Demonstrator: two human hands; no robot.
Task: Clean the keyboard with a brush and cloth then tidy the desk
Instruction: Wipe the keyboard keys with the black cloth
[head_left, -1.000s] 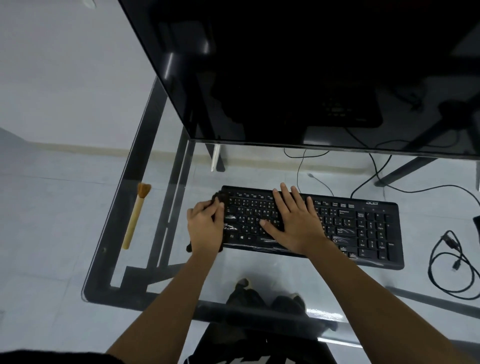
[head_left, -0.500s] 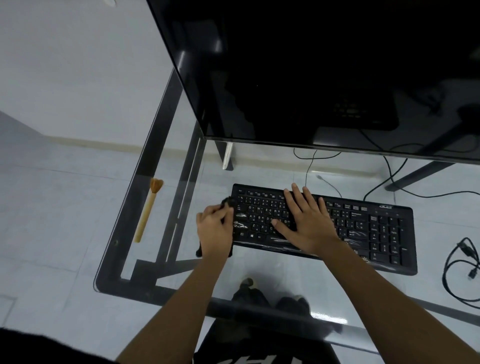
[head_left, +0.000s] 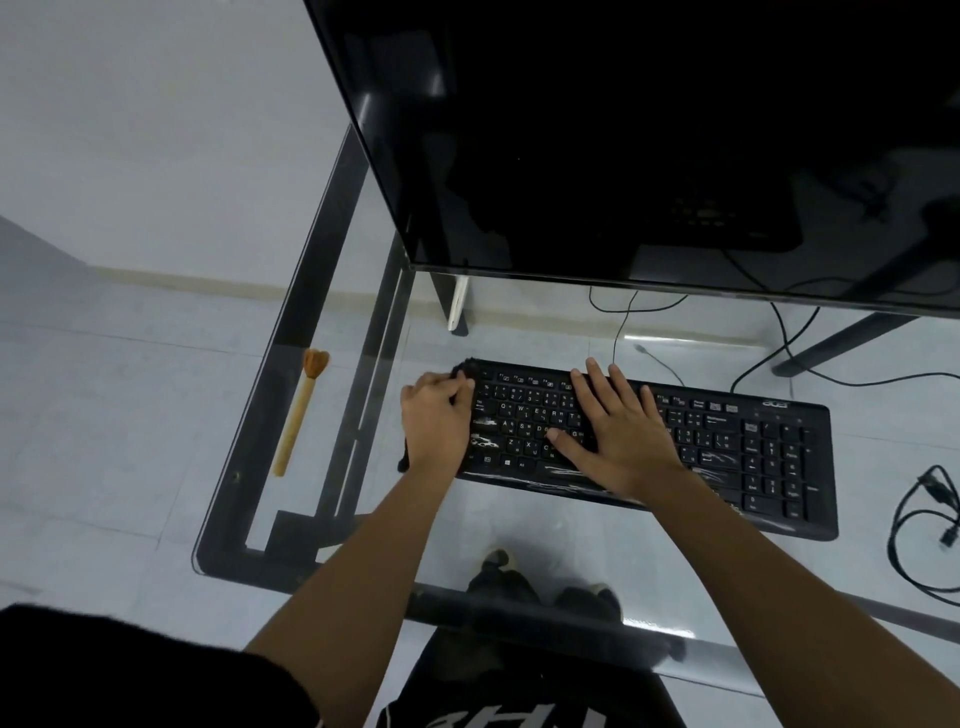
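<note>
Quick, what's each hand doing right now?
Left hand: closed on a dark cloth at the keyboard's left end.
Right hand: open, flat on the keys, holding nothing.

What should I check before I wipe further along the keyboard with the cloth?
1. Cloth under left hand: ok, pressed at the keyboard's left end.
2. Right hand steadying the keyboard: ok, flat on the keys.
3. Keys to the right free of clutter: ok.
4. Brush out of the way: ok, lying apart at the desk's left edge.
5. Smudges along the front edge gone: not ok.
6. Cloth clean: cannot tell.
</note>
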